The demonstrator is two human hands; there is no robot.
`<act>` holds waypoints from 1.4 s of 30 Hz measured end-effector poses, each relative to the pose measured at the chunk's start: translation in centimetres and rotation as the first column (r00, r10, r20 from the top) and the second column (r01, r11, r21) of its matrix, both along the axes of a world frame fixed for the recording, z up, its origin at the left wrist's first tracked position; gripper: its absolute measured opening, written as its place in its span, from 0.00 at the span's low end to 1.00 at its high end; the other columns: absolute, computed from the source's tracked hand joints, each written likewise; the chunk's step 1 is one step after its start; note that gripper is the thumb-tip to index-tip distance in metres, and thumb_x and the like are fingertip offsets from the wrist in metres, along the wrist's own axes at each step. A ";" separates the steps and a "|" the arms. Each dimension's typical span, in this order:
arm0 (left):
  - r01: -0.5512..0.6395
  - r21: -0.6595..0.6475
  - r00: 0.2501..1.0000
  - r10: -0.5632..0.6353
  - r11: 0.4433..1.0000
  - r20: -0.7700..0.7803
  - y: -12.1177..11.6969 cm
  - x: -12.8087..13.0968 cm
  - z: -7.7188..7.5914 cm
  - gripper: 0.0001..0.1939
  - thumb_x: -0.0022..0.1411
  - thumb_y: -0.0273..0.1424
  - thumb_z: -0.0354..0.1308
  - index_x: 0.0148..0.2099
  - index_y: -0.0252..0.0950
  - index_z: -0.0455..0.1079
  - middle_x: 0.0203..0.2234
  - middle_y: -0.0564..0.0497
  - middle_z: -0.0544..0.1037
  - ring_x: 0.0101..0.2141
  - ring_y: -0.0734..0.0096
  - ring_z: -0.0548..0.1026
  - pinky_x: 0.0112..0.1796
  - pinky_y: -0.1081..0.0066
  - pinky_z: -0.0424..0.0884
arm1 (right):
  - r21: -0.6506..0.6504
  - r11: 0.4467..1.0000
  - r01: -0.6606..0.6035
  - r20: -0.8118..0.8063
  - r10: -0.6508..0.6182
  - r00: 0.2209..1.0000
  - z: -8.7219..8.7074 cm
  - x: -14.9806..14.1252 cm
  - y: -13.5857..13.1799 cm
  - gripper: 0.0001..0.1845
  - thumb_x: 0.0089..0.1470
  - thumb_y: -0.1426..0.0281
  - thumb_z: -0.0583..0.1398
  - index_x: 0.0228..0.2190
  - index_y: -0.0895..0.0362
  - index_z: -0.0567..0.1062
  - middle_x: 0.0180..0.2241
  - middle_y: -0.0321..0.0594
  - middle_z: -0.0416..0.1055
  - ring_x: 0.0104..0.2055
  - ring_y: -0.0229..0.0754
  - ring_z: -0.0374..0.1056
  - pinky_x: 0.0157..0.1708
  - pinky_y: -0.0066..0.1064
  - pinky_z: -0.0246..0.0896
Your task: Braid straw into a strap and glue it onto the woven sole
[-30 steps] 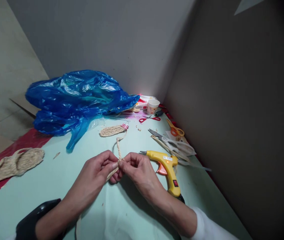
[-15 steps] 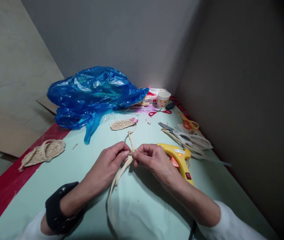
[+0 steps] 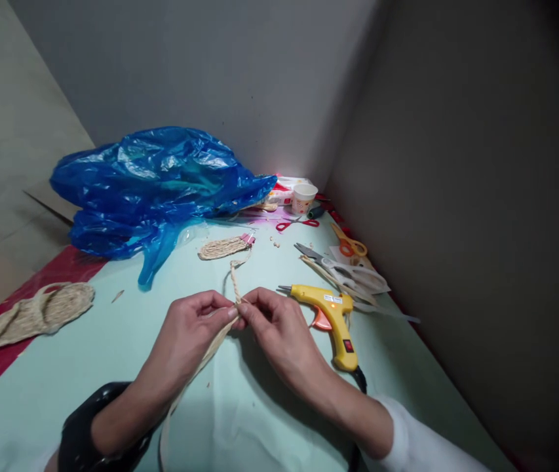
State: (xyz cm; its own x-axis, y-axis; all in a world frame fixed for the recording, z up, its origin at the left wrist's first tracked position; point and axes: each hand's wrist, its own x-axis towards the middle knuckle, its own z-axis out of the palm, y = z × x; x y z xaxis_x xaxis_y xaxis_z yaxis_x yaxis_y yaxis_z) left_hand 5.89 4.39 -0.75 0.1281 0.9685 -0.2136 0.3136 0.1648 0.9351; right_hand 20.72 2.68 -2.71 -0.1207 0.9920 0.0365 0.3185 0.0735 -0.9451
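Note:
Between my two hands is a pale straw braid [image 3: 234,282], its plaited end pointing away from me. Loose straw strands trail from it toward the table's near edge, under my left forearm. My left hand [image 3: 195,334] pinches the braid from the left with thumb and forefinger. From the right, my right hand [image 3: 274,321] pinches it at the same spot, the fingertips almost touching. Just beyond the braid lies a small woven straw sole [image 3: 223,248] with a pink piece at one end, a thin strand running from it toward the braid.
A yellow glue gun [image 3: 326,305] lies right of my right hand. Behind it are grey-white shears [image 3: 343,270], orange scissors [image 3: 348,242] and red scissors [image 3: 297,224]. A paper cup [image 3: 304,196] and a blue plastic bag [image 3: 161,183] stand at the back. A woven straw slipper [image 3: 38,314] lies left.
The view has shifted right, so things appear further left. Both hands stay pinched on the braid, and the loose strands now run closer along my left forearm.

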 end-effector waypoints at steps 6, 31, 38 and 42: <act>-0.055 -0.045 0.994 0.059 0.997 0.091 0.1 -0.6 -0.7 0.10 0.50 0.38 0.66 0.27 0.35 0.74 0.22 0.54 0.77 0.26 0.73 0.70 0.29 0.76 0.61 | 0.069 0.997 -0.029 0.205 0.014 0.979 0.9 -0.1 -1.1 0.08 0.63 0.71 0.55 0.42 0.57 0.72 0.31 0.36 0.74 0.30 0.38 0.66 0.31 0.27 0.53; -0.063 -0.181 0.975 0.099 0.981 0.197 0.7 -1.9 -0.9 0.13 0.51 0.40 0.66 0.31 0.35 0.74 0.23 0.53 0.74 0.23 0.76 0.66 0.25 0.77 0.56 | 0.170 0.984 0.049 0.746 -0.161 0.646 4.9 11.7 5.1 0.10 0.61 0.69 0.53 0.37 0.59 0.74 0.29 0.40 0.71 0.28 0.39 0.61 0.28 0.29 0.48; -0.061 -0.189 0.971 0.102 0.980 0.216 0.5 -1.9 -0.7 0.14 0.53 0.41 0.65 0.31 0.34 0.73 0.24 0.53 0.74 0.24 0.76 0.66 0.26 0.77 0.57 | -0.033 0.998 -0.046 0.362 0.055 0.931 5.1 11.8 4.6 0.17 0.56 0.58 0.58 0.37 0.59 0.75 0.28 0.38 0.68 0.26 0.36 0.60 0.24 0.26 0.51; -0.074 -0.184 0.970 0.113 0.980 0.216 0.5 -1.8 -0.5 0.13 0.52 0.40 0.66 0.31 0.34 0.73 0.23 0.53 0.75 0.24 0.77 0.67 0.25 0.77 0.57 | -0.162 0.982 -0.101 0.114 0.120 0.986 5.4 10.3 3.8 0.17 0.55 0.57 0.58 0.36 0.60 0.72 0.25 0.38 0.67 0.23 0.34 0.59 0.23 0.25 0.56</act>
State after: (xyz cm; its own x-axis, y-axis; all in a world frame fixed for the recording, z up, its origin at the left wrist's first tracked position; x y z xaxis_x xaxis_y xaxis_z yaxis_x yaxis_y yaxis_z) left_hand 4.08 4.90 -1.29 0.1027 0.9289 -0.3558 0.0745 0.3495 0.9340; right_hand 30.97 6.43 2.65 -0.2238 0.9647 -0.1387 0.4311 -0.0297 -0.9018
